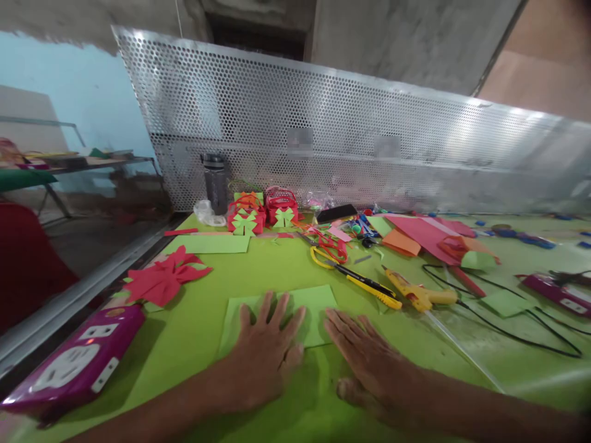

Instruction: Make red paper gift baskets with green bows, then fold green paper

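Note:
A light green sheet of felt or paper [314, 304] lies flat on the green table in front of me. My left hand [265, 347] is spread on the sheet, palm down, fingers apart. Beside it, my right hand [364, 351] lies flat, its fingertips at the sheet's right edge and its fingers stretched out. Neither hand grips anything. Just beyond the right hand are a yellow and black utility knife [369, 286] and a yellow hot glue gun [418, 292] with a clear glue stick in its back.
A purple power strip [78, 357] and a red felt flower [161, 277] lie to the left. Small red bags [281, 209], a dark bottle [215, 181], a black phone [337, 213] and coloured sheets [420, 234] stand or lie toward the perforated metal panel [346, 111]. A black cord [530, 351] loops at right.

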